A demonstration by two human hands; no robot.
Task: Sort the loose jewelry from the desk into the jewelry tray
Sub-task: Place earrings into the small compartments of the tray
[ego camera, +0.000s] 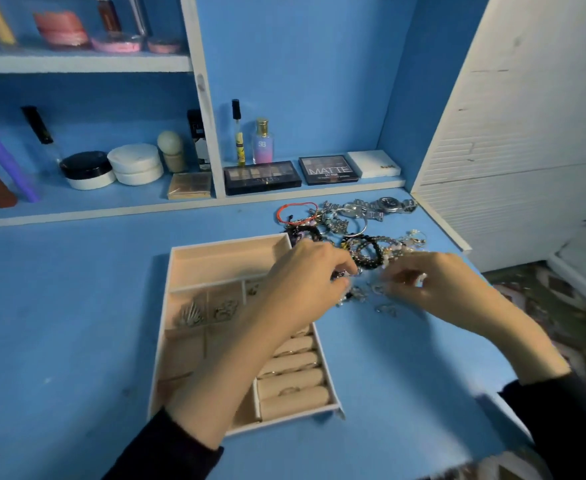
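Jewelry pile (360,230) under left hand (305,277), right hand (433,284)

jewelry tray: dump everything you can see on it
The jewelry tray is a shallow rectangular box, white outside with a beige, fabric-looking lining. It lies flat on the blue desk, left of the loose pile. Far end: one long compartment, nothing seen inside. Middle: small cells with silver pieces. Near right: padded ring rolls holding a few rings. The left forearm crosses above it; contact unclear.
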